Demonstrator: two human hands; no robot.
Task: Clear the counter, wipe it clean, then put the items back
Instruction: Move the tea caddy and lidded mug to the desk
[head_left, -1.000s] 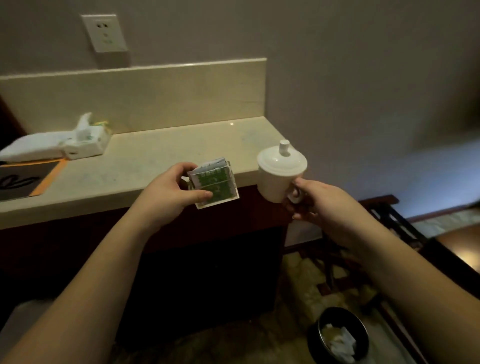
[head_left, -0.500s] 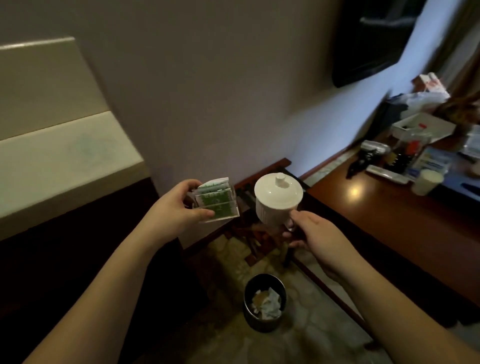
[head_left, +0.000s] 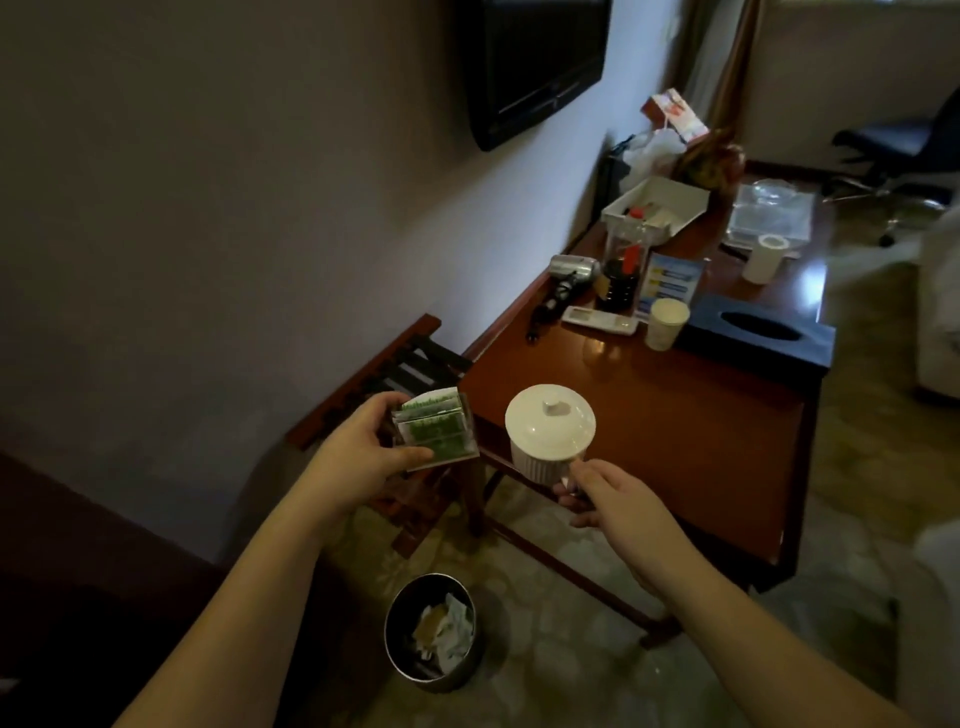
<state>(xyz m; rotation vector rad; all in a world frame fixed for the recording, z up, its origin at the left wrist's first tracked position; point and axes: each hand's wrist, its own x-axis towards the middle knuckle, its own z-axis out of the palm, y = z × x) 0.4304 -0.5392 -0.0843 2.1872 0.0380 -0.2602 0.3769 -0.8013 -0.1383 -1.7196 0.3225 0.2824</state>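
No lettering reads here: the green packets (head_left: 435, 435) and the blue card (head_left: 670, 285) on the surface (head_left: 675, 415) carry print too blurred.

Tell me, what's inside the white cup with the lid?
That can't be seen. The lid sits on the white cup and covers its opening, so whatever is inside is hidden. The right hand grips the cup by its handle.

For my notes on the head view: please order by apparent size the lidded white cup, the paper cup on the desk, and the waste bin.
1. Waste bin
2. Lidded white cup, which looks only slightly smaller; it is nearer the camera, so this order is unsure.
3. Paper cup
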